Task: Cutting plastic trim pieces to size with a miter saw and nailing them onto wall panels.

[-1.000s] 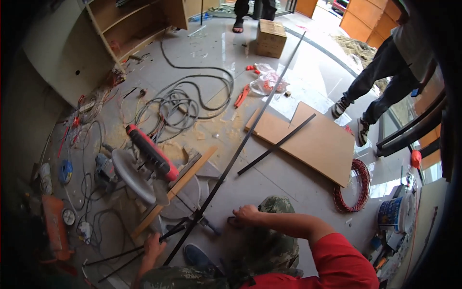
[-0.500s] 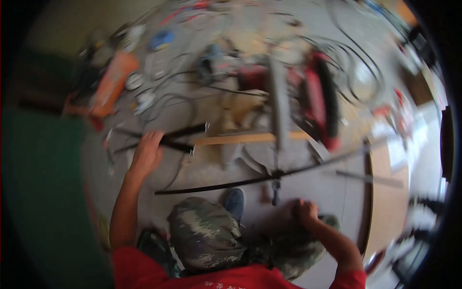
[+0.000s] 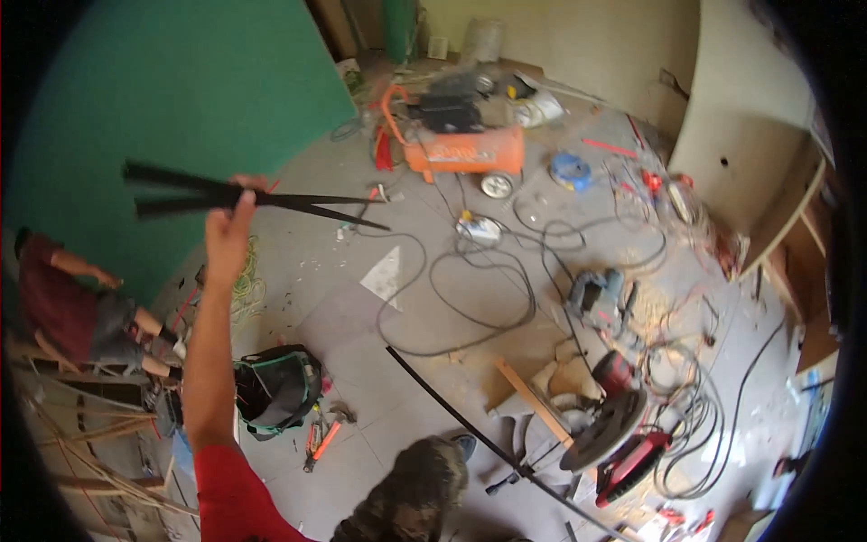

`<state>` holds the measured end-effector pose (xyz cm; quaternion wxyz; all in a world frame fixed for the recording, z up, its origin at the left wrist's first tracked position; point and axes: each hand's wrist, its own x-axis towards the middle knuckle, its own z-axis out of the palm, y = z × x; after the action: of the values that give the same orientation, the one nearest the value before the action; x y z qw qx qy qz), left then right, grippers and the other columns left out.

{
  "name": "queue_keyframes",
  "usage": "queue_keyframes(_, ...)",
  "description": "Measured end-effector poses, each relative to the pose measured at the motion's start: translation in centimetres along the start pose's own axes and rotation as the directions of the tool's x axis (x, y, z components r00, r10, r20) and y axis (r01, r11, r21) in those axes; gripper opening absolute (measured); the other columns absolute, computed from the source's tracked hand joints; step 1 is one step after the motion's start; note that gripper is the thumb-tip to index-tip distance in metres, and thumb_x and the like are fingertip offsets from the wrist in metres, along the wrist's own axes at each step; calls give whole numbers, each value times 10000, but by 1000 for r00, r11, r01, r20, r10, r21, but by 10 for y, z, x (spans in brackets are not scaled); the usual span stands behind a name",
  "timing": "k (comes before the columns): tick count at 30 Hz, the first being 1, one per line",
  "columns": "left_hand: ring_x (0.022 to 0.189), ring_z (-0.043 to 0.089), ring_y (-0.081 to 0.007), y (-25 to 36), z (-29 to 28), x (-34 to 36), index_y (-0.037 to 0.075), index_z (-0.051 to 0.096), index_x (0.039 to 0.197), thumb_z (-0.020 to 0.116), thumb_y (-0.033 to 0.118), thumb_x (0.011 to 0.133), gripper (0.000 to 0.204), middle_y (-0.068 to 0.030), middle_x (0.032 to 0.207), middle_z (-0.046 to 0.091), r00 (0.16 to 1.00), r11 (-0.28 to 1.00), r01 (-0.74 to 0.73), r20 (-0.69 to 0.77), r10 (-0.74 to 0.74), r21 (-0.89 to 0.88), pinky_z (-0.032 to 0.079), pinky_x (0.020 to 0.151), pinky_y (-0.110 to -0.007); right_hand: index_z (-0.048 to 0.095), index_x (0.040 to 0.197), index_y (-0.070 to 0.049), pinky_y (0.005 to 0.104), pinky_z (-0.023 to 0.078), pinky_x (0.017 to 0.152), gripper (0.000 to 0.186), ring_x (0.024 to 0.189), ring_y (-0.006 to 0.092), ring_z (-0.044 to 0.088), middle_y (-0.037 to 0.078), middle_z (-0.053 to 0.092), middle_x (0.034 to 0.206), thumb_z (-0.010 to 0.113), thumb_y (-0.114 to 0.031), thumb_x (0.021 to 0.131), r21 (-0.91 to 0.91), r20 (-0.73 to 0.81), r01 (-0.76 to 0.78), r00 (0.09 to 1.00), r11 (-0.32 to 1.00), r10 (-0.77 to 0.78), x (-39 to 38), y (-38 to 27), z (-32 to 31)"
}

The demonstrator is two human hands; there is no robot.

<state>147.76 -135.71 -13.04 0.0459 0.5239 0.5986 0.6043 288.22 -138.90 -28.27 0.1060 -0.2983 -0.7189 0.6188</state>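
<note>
My left hand [image 3: 230, 228] is raised at the left, its arm stretched out. It is closed around two slim black strips [image 3: 172, 182] that cross in the grip, with ends sticking out on both sides. Beyond them stands a green panel [image 3: 208, 81]. A longer black strip [image 3: 452, 405] lies slantwise across the front of a red and grey mitre saw [image 3: 607, 432] at the lower right. A wooden strip [image 3: 533, 400] sits at the saw too. My right hand is out of the picture.
An orange air compressor [image 3: 465, 149] stands at the back, with cables looping over the tiled floor. Near my left arm are a black tool bag [image 3: 280, 388] and an orange-handled hammer [image 3: 327, 444]. Another person [image 3: 68, 298] is at the far left. Blue-grey power tool [image 3: 596, 298] lies beyond the saw.
The view has swung left, bringing in the compressor, green panel and other person. My left hand has lifted the two strips away from the saw. My right hand has left the picture.
</note>
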Motion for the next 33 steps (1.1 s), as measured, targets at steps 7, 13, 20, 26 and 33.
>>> queue_keyframes(7,1136,587,-215,126,-82,190,-2,503,1250,534,190,991,324,-110,1178,626,999,996,43,-30,-45,-82,456,975,-378,599,1045,-94,364,446,748,374,858,200,572,106,595,976,609,-431,884,512,-170,-64,970,856,174,136,-29,112)
queue_keyframes(13,1163,578,-226,193,-223,169,6,475,1290,528,179,992,349,-150,1259,588,983,997,77,-166,-81,-31,456,980,-359,586,976,-102,338,424,695,389,794,187,536,81,568,897,616,-472,862,902,-56,-61,965,428,255,406,-241,405)
queue_keyframes(20,1133,569,-230,218,-292,199,-11,467,1248,494,80,992,272,-131,1196,571,966,984,156,-195,-170,-89,458,991,-369,553,906,-127,309,370,596,442,692,170,441,31,479,775,628,-552,807,999,-22,37,730,-7,683,447,-576,524)
queue_keyframes(26,1094,583,-184,278,-372,217,1,510,1262,503,94,994,283,-94,1171,600,971,981,162,-160,-177,-105,445,991,-339,586,1100,-123,388,498,708,565,978,246,582,136,620,1075,593,-606,807,990,-13,125,547,-66,837,446,-567,555)
queue_keyframes(33,1067,589,-196,257,-429,248,-3,496,1276,491,92,996,296,-106,1160,602,961,982,147,-220,-169,-116,463,976,-352,610,792,-72,285,441,485,126,542,175,565,46,598,648,546,-149,868,657,-569,-23,642,754,515,538,-615,564)
